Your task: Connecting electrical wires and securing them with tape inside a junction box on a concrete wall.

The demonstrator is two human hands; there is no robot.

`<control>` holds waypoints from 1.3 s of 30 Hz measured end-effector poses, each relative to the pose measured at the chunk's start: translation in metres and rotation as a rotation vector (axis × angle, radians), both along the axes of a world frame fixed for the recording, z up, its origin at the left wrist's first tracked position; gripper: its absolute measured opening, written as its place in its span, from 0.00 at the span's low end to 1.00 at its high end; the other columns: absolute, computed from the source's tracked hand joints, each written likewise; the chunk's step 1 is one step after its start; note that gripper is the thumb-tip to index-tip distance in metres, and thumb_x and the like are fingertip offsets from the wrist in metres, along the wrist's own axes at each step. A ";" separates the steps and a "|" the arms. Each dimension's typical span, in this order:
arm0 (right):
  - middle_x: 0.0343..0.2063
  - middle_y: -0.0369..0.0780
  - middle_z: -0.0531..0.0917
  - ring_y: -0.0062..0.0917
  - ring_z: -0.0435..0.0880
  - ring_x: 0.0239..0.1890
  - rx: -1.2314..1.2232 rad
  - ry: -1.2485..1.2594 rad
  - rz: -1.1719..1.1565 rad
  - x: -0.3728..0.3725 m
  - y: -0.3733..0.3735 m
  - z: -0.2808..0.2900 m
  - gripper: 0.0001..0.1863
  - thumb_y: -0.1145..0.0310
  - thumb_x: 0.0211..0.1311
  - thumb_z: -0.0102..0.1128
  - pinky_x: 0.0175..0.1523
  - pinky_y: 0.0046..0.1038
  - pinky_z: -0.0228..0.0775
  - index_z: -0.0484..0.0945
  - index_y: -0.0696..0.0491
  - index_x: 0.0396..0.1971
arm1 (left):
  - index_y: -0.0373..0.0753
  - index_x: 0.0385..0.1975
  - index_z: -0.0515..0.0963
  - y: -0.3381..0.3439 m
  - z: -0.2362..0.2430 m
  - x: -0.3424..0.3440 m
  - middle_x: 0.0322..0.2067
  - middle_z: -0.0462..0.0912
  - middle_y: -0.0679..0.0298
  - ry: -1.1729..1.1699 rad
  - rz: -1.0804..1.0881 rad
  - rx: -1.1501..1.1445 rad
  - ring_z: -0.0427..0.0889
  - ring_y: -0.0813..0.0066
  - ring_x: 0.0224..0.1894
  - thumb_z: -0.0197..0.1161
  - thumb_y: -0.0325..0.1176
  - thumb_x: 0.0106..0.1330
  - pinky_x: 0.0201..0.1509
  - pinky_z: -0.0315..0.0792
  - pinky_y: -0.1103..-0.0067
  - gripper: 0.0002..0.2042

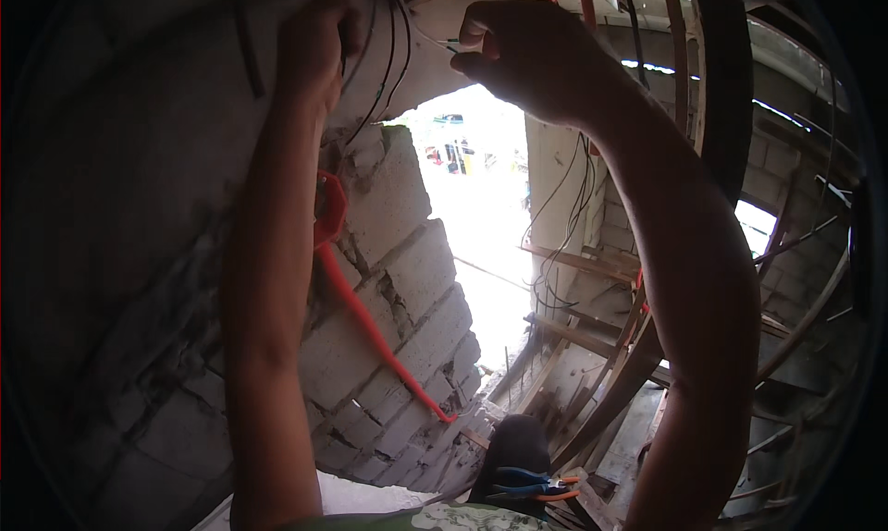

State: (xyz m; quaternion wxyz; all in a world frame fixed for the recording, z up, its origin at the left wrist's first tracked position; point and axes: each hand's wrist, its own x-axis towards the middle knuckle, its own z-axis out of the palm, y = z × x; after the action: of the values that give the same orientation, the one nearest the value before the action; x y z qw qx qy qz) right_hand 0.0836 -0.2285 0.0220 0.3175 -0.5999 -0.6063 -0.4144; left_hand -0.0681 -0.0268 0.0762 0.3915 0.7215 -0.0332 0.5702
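My left hand (313, 41), raised at the top left, is closed on a thin dark wire hanging down the plastered wall. My right hand (523, 55) is raised to its right, thumb and fingers curled on the end of a light-grey wire (418, 28). Between the two hands several loose black wires (406, 55) dangle. Below them, partly behind my left forearm, an orange junction box (330, 207) is set in the block wall, with an orange conduit (379, 346) running down from it.
A bright opening (472, 207) breaks the block wall (388, 189). Timber beams (721, 68) and planks (573, 263) crowd the right side, with wires (581, 189) hanging among them. Pliers (523, 485) and orange-handled tools (560, 494) lie by my dark-clothed leg (513, 438) at the bottom.
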 end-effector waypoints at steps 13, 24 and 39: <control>0.38 0.40 0.88 0.25 0.89 0.40 -0.144 0.127 0.002 -0.005 0.003 0.000 0.16 0.55 0.69 0.59 0.49 0.31 0.81 0.81 0.51 0.45 | 0.30 0.51 0.77 -0.029 -0.112 -0.065 0.32 0.86 0.59 0.204 -0.217 -0.264 0.85 0.77 0.30 0.61 0.36 0.72 0.32 0.75 0.82 0.16; 0.40 0.39 0.88 0.28 0.89 0.43 -0.182 0.114 -0.022 -0.009 0.005 -0.003 0.16 0.54 0.70 0.58 0.50 0.34 0.81 0.81 0.51 0.45 | 0.37 0.51 0.81 -0.024 -0.112 -0.081 0.27 0.81 0.68 0.205 0.385 0.032 0.69 0.88 0.19 0.60 0.38 0.72 0.22 0.66 0.85 0.15; 0.41 0.38 0.87 0.28 0.87 0.46 -0.099 0.038 0.021 -0.003 0.002 -0.006 0.14 0.57 0.68 0.58 0.53 0.33 0.79 0.81 0.50 0.44 | 0.32 0.37 0.85 -0.048 -0.111 -0.075 0.32 0.86 0.61 0.562 0.637 0.195 0.83 0.76 0.37 0.69 0.38 0.63 0.46 0.74 0.77 0.13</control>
State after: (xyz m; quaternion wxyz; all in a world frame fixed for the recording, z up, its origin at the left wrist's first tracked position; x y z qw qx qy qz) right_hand 0.0802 -0.2265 0.0160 0.3034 -0.6163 -0.6261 -0.3690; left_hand -0.1426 -0.0751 -0.0343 0.1199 0.8564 0.2453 0.4383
